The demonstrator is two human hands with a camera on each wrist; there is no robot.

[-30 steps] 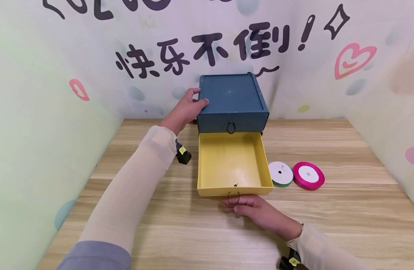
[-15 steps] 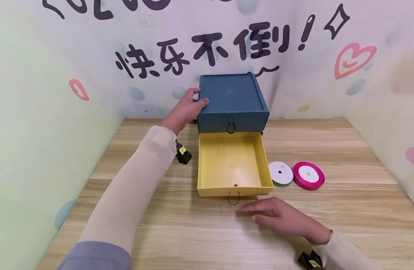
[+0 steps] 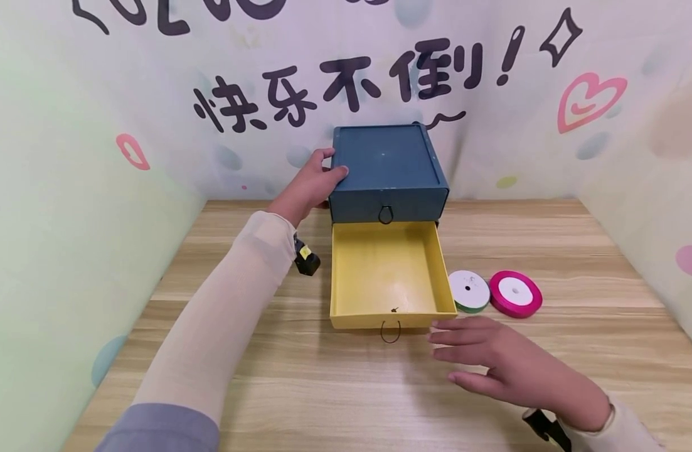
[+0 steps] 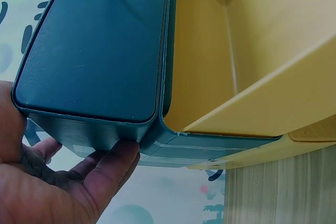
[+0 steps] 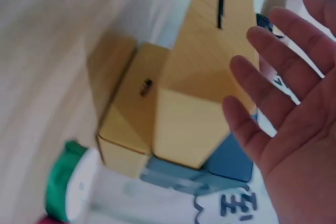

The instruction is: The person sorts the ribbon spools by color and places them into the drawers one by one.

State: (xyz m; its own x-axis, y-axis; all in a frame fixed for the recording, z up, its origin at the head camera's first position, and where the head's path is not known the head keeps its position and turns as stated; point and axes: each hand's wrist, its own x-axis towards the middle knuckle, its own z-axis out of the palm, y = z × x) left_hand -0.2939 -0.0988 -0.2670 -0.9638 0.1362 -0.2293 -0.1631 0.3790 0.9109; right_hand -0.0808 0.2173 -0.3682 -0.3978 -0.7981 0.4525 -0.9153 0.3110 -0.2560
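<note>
left hand [image 3: 310, 183] gripping the blue box [image 3: 386, 160] on its 9 o'clock side, right hand [image 3: 504, 361] just hovering, fingers splayed, near the yellow drawer [image 3: 382, 270] jutting toward 6, green spool [image 3: 468, 291] and pink spool [image 3: 516, 294] at the drawer's 3, woodgrain tabletop [image 3: 323, 402], doodled wall [image 3: 509, 144] at 12

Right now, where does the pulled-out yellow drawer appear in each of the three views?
Head: yellow drawer, just below and right of centre.
Left wrist: yellow drawer, at the upper right, cut off by the frame edges.
Right wrist: yellow drawer, slightly right of centre, reaching nearly to the top.
Shared landmark: the blue cabinet, in all three.
</note>
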